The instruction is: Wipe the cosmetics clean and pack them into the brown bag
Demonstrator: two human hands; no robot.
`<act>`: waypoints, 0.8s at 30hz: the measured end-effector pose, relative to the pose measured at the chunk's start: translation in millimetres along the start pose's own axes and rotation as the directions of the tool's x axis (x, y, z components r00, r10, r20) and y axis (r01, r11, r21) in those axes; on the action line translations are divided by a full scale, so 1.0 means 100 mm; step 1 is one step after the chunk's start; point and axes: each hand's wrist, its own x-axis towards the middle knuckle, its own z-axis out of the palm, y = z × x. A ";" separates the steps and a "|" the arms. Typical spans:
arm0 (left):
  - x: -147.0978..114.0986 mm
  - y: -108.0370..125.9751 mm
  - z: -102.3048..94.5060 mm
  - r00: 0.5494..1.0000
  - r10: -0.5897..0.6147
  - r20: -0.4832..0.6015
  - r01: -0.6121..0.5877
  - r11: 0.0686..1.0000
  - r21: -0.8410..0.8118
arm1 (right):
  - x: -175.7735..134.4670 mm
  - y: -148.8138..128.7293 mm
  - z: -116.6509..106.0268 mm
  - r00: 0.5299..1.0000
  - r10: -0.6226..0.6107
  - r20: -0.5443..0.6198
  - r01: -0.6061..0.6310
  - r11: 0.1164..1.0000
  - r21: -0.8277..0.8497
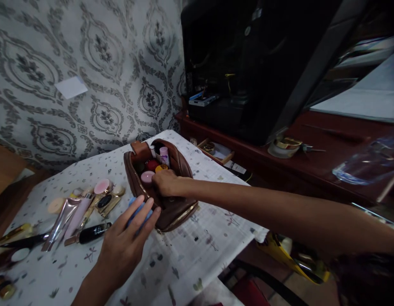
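Observation:
A brown zip-up cosmetic bag (176, 216) stands unzipped on the cloth-covered table. Inside it I see a pink round container (147, 177), a yellow-orange lid (161, 168) and a lilac tube (164, 156). My right hand (167, 183) reaches into the bag with its fingers curled down; the fingertips and anything in them are hidden. Beside the bag's near left side, my left hand (128, 238) is closed over a small blue item (139, 216), mostly covered by the fingers.
Left of the bag lie several cosmetics, among them a silver-pink tube (61, 221), a black bottle (94, 232) and a pink compact (103, 187). A large black screen (235, 63) stands on a dark red desk (312, 144) at the right. Patterned wall (104, 72) rises behind.

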 end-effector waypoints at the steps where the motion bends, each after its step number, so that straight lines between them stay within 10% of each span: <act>1: 0.00 0.00 0.00 1.000 0.000 -0.003 0.000 1.000 0.001 | -0.02 0.01 -0.02 1.000 0.011 0.002 -0.011 1.000 0.010; 24: -0.04 0.00 0.00 1.000 -0.004 0.016 0.004 1.000 -0.010 | -0.08 0.13 -0.17 0.994 0.108 -0.015 -0.105 0.985 0.134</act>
